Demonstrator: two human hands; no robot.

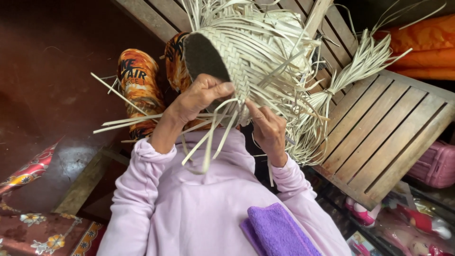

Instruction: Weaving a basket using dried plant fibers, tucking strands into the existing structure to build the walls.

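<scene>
Dark red floor (42, 71); slatted wooden desk (379, 132) at right. Head view: half-woven pale straw basket (246, 52), held above the lap, loose strips trailing. Left hand (201, 97), grip closed on the basket's rim. Right hand (268, 128), grip pinching strips at the lower edge. Loose straw bundle (332, 90) on the desk. Purple towel (277, 232) on the lilac sleeve.

Dark reddish-brown floor (52, 61) — glossy in patches; slatted wooden bench (388, 128) at right; floral-patterned mat (42, 232) lower left.

Clear toy packages (403, 223) lie bottom right.
</scene>
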